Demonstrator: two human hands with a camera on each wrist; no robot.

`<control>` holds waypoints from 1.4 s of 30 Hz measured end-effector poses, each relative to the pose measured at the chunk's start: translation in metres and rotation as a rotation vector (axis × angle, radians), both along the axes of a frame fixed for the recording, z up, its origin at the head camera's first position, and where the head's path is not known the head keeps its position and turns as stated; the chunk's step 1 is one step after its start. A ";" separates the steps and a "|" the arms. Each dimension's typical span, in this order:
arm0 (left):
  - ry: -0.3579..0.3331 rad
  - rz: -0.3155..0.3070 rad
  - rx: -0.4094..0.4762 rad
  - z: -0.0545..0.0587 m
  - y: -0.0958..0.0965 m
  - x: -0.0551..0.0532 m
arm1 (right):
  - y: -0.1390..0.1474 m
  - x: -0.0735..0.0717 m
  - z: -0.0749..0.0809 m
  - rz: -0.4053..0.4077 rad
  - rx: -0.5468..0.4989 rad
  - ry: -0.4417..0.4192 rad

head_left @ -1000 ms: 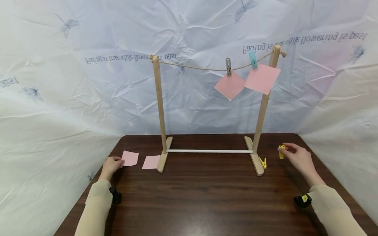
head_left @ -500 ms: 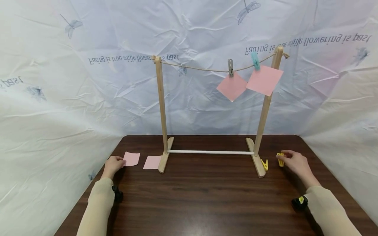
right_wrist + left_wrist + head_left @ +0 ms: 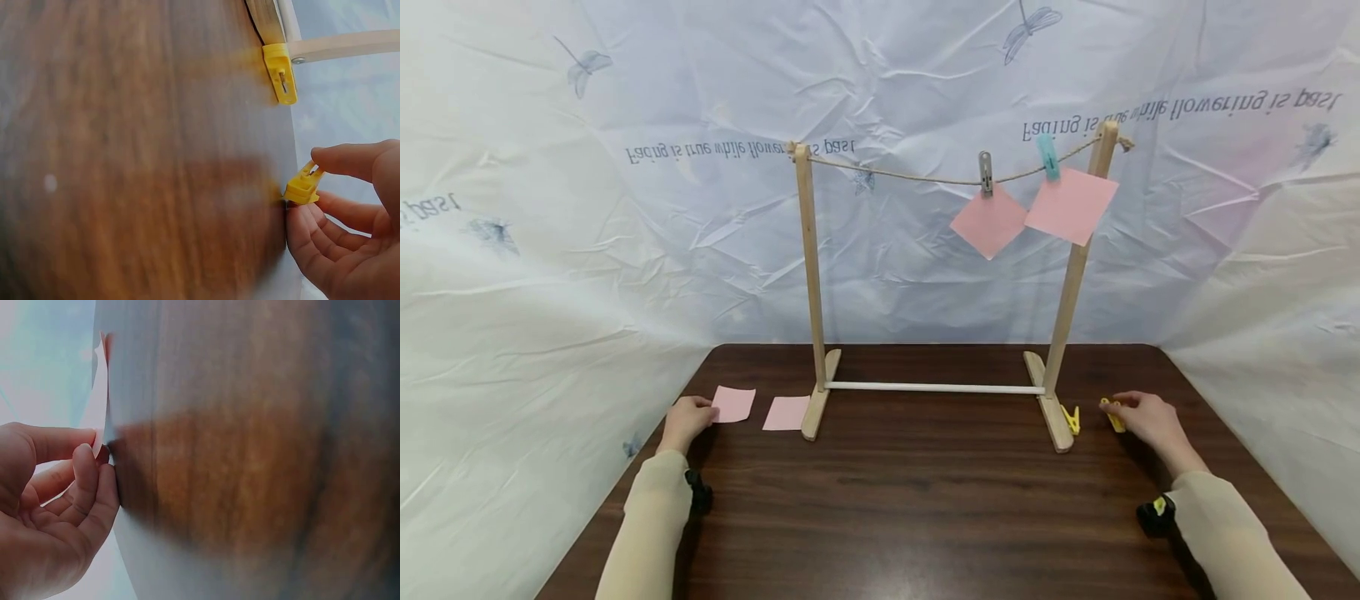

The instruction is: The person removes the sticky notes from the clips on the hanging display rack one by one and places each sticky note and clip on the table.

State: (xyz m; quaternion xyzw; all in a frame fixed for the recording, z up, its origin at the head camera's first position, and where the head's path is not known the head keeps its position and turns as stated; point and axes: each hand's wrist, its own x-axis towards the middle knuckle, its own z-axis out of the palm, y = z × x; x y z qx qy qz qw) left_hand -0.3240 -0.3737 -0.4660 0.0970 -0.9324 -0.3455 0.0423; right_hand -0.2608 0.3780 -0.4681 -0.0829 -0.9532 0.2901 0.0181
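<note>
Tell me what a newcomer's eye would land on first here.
Probably the two pink papers clipped to the string, toward the right end of the wooden stand. Next, perhaps, the left hand pinching another pink paper at the table's left side, and the right hand holding a yellow clothespin at its right side.

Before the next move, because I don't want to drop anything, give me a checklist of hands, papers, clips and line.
1. Left hand pinching a paper: ok.
2. Right hand gripping a yellow clip: ok.
3. Held clip off the table: cannot tell.
4. Room on the line, left of the grey clip: ok.
5. Held paper up at the line: not ok; it is down by the table.
</note>
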 end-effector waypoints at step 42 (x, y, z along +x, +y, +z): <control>-0.015 0.022 -0.017 -0.001 -0.003 -0.004 | 0.002 -0.006 0.000 -0.004 -0.062 -0.078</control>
